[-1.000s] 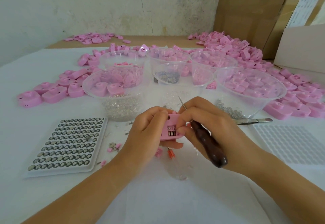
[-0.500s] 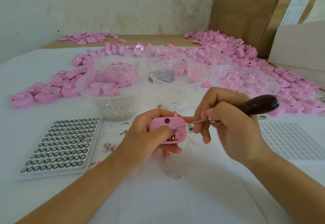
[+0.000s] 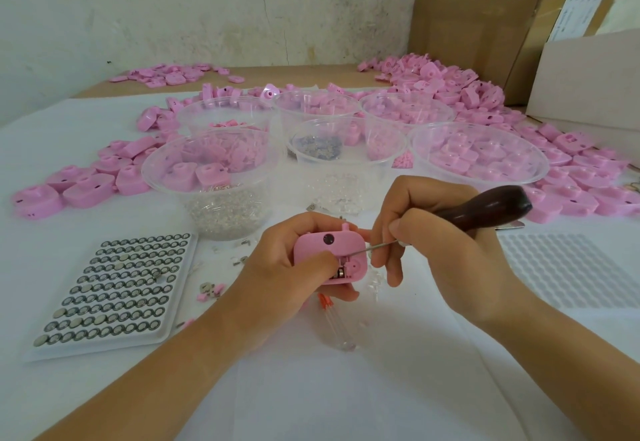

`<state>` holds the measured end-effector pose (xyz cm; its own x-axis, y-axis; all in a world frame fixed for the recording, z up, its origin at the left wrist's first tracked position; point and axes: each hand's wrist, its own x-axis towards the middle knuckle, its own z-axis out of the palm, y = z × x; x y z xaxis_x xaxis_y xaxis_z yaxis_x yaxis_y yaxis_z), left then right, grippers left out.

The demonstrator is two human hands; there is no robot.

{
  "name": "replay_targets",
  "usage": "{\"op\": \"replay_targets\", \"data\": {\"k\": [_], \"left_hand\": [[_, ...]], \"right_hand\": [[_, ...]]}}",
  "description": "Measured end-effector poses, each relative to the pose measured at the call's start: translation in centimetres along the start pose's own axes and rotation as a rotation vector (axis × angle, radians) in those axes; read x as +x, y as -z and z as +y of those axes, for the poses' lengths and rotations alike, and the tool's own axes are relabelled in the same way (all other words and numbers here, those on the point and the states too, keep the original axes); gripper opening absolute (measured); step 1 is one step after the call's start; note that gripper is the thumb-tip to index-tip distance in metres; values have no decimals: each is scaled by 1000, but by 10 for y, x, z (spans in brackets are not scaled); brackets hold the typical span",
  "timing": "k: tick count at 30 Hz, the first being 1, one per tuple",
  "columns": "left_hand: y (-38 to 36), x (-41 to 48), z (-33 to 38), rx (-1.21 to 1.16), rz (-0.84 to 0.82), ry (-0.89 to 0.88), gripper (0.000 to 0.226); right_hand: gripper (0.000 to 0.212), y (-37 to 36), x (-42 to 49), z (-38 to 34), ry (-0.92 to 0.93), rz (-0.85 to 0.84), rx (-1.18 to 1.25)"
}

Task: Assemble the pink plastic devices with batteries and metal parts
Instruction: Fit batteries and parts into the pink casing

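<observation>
My left hand (image 3: 287,267) grips a pink plastic device (image 3: 341,250) just above the white table, thumb pressed beside its open compartment where small metal parts show. My right hand (image 3: 426,243) grips an awl with a dark wooden handle (image 3: 485,207); its thin metal shaft (image 3: 375,246) points left and its tip touches the device's compartment. A white tray of button batteries (image 3: 114,288) lies to the left of my left hand.
Several clear plastic bowls (image 3: 479,136) with pink shells, glassy bits and metal parts stand behind my hands. Loose pink devices (image 3: 79,186) lie left, right and far back. An empty white battery tray (image 3: 568,271) lies at right. Cardboard boxes (image 3: 581,77) stand at back right.
My right hand turned the awl from handle-down to level, handle now pointing right, tip brought to the device. My left hand rotated the device so its compartment faces me.
</observation>
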<state>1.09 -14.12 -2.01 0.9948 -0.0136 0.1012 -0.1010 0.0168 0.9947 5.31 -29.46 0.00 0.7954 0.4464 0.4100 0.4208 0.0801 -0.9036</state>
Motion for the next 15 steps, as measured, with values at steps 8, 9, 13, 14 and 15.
{"op": "replay_targets", "data": {"k": [8, 9, 13, 14, 15], "left_hand": [[0, -1, 0, 42, 13, -26, 34], [0, -1, 0, 36, 10, -32, 33], [0, -1, 0, 35, -1, -49, 34], [0, -1, 0, 32, -4, -53, 35], [0, -1, 0, 26, -6, -57, 37]], "right_hand": [[17, -1, 3, -1, -64, 15, 84], [18, -1, 3, -2, -77, 21, 116], [21, -2, 5, -2, -98, 28, 177], [22, -2, 5, -2, -105, 29, 181], [23, -2, 5, -2, -113, 31, 187]]}}
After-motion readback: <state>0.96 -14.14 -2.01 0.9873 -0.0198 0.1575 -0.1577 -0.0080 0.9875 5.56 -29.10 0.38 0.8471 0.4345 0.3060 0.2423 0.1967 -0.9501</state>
